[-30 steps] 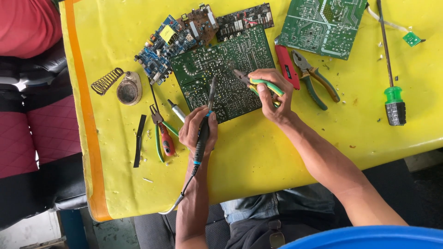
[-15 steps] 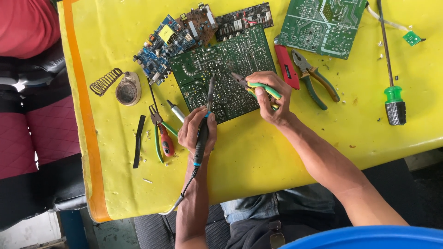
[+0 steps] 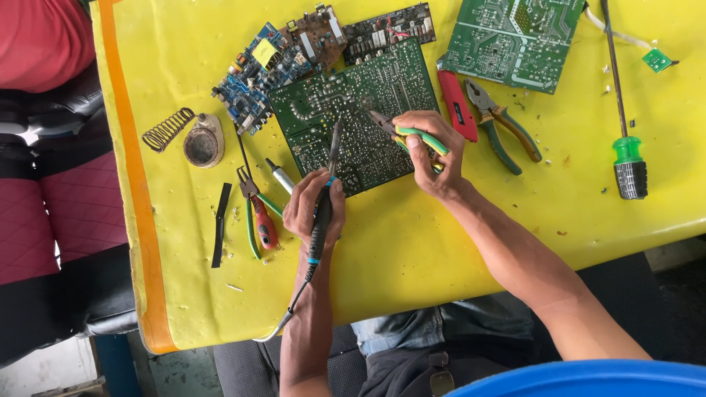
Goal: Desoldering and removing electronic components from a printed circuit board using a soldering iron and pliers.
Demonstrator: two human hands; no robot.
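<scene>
My left hand (image 3: 312, 209) grips a black soldering iron (image 3: 323, 202) with a blue band; its tip rests on the solder side of a large green circuit board (image 3: 353, 117). My right hand (image 3: 434, 154) holds green-and-yellow handled pliers (image 3: 412, 136), the jaws touching the same board near its middle. The board lies flat on the yellow table (image 3: 441, 242).
A blue circuit board (image 3: 257, 70), a dark board (image 3: 390, 29) and another green board (image 3: 511, 40) lie at the far side. Red utility knife (image 3: 457, 106), green pliers (image 3: 504, 125), green-handled screwdriver (image 3: 625, 132), red cutters (image 3: 257, 213), spring stand (image 3: 168, 129) and flux tin (image 3: 204, 143) surround them.
Both hands stay on the board; the pliers in my right hand have shifted slightly while the soldering iron holds its place.
</scene>
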